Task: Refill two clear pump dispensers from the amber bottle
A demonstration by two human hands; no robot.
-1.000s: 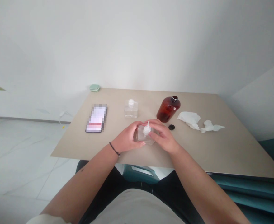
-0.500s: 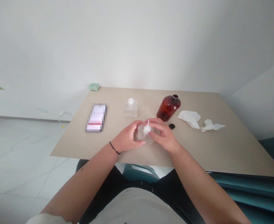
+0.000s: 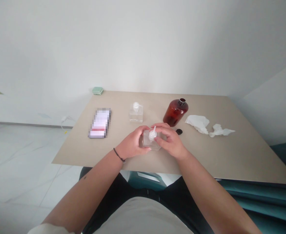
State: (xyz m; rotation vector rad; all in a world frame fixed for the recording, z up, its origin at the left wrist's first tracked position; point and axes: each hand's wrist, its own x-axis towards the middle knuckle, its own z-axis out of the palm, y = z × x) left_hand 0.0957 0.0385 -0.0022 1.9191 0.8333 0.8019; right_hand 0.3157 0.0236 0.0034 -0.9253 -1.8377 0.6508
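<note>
Both my hands close around a square transparent glass bottle [image 3: 149, 141] near the table's front edge. Its white pump top [image 3: 152, 134] stands up between them, with the nozzle pointing away from me. My left hand [image 3: 132, 143], with a dark cord bracelet at the wrist, wraps the bottle's left side. My right hand [image 3: 169, 141] grips its right side, and its fingers reach up beside the pump's neck. The palms hide much of the glass. A black round cap [image 3: 179, 131] lies just beyond my right hand.
The beige table [image 3: 218, 159] also holds a second transparent bottle with a white top [image 3: 136, 112], an amber glass bottle [image 3: 175, 112], crumpled tissues [image 3: 197, 124] [image 3: 219, 131] and a phone [image 3: 99, 123] with a pixelated screen. A small green case [image 3: 97, 91] sits at the far edge.
My hands stay around the bottle with little visible movement. The whole view has shifted slightly.
</note>
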